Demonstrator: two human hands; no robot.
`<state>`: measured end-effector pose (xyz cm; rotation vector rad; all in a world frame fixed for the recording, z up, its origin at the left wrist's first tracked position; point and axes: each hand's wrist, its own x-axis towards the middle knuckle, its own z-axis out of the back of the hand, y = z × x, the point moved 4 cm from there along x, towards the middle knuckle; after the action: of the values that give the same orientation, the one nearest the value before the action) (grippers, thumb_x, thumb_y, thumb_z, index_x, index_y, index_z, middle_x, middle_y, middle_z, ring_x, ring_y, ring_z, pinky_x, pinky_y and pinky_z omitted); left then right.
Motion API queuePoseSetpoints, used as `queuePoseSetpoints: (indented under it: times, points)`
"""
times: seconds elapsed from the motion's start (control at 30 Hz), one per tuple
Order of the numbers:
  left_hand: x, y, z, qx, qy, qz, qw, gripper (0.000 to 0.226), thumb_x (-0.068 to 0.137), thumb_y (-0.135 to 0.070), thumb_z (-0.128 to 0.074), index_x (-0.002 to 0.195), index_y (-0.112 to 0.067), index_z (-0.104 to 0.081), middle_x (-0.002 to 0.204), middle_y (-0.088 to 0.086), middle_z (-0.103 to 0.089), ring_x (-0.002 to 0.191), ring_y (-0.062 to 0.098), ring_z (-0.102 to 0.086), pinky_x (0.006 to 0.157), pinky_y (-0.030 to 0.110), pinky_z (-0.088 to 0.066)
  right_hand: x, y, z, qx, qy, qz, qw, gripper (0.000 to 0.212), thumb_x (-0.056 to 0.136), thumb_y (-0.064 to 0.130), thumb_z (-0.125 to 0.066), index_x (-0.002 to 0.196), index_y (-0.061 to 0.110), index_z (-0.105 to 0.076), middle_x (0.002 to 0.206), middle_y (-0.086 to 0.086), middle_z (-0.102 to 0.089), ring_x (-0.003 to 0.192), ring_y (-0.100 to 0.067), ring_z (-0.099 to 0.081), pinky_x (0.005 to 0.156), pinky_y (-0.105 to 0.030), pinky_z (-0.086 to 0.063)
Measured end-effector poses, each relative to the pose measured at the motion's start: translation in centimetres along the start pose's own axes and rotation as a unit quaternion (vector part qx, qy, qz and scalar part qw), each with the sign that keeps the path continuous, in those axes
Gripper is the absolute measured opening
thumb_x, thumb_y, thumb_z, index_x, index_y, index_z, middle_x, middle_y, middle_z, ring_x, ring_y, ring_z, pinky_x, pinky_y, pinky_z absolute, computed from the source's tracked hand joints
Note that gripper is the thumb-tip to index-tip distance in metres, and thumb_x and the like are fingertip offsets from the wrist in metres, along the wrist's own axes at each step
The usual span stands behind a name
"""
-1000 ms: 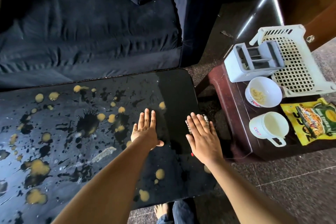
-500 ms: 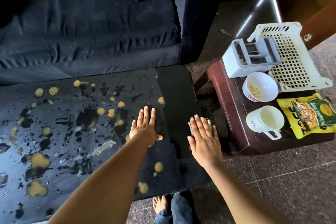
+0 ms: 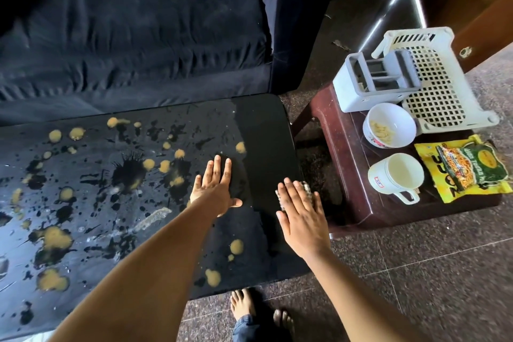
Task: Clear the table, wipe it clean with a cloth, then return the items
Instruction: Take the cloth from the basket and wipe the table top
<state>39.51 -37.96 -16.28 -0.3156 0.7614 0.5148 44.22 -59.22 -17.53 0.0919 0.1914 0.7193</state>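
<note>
Beyond both hands stands a dark blue sofa point(image 3: 125, 50). Under the hands lies the black table point(image 3: 263, 130). The table is spattered with yellow blobs and dark splashes point(image 3: 55, 239) to the left of the left hand, while the strip between the 2 hands looks plain black. To the right of the right hand stands a dark red stool point(image 3: 344, 175). It carries a white perforated basket point(image 3: 438, 86) at its far end and a pale grey slotted holder point(image 3: 374, 80) against the basket. Nearer the right hand lie a yellow snack packet point(image 3: 466, 169), a white bowl point(image 3: 388, 125) with some yellowish food in it, and a white mug point(image 3: 394, 175).

The left hand point(image 3: 216, 191) rests palm down on the table, fingers straight and slightly spread, holding nothing. The right hand point(image 3: 302, 216) lies flat with straight fingers, pressing a small patterned cloth point(image 3: 306, 188) onto the table's right edge. Only the cloth's borders show past the fingers.
</note>
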Motion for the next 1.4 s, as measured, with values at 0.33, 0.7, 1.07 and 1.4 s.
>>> queuePoseSetpoints:
  times: [0.33,0.7,1.07,1.4]
  points:
    - [-0.1,0.1,-0.1,-0.004,-0.016,-0.004,1.000,0.103,0.088,-0.059,-0.052,0.147,-0.024,0.024,0.154,0.002,0.033,0.144,0.021,0.023,0.119,0.046,0.003,-1.6,5.4,-1.1,0.014,0.014,0.086,0.996,0.059,0.095,0.046,-0.033,0.149,0.023,-0.026,0.157,0.004,-0.022,0.144,-0.016,-0.021,0.113,-0.050,-0.026]
    - [-1.2,-0.1,-1.5,-0.055,-0.054,0.031,0.997,0.088,0.095,-0.049,-0.046,0.148,-0.029,0.021,0.155,0.000,0.029,0.145,0.019,0.022,0.118,0.046,0.006,-3.0,1.6,-0.5,0.001,-0.010,-0.013,1.000,0.062,0.093,0.046,-0.030,0.148,0.017,-0.027,0.156,0.000,-0.023,0.143,-0.019,-0.017,0.112,-0.050,-0.024]
    - [-5.8,-1.6,-4.7,-0.080,-0.221,0.008,0.972,0.066,0.099,-0.042,-0.040,0.152,-0.032,-0.001,0.161,-0.003,0.003,0.148,0.018,0.003,0.118,0.039,-0.005,-6.4,-0.9,-1.3,0.012,-0.004,-0.031,0.999,0.058,0.095,0.042,-0.029,0.150,0.025,-0.021,0.157,0.007,-0.015,0.145,-0.015,-0.014,0.113,-0.048,-0.022]
    - [-7.8,1.1,-7.0,-0.099,-0.210,0.031,0.972,0.055,0.102,-0.031,-0.034,0.152,-0.030,-0.012,0.161,-0.001,-0.005,0.148,0.021,-0.005,0.118,0.037,-0.013,-8.3,5.4,-2.0,0.019,-0.008,0.065,0.998,0.059,0.094,0.046,-0.032,0.148,0.022,-0.029,0.156,0.003,-0.025,0.143,-0.017,-0.023,0.112,-0.051,-0.028]
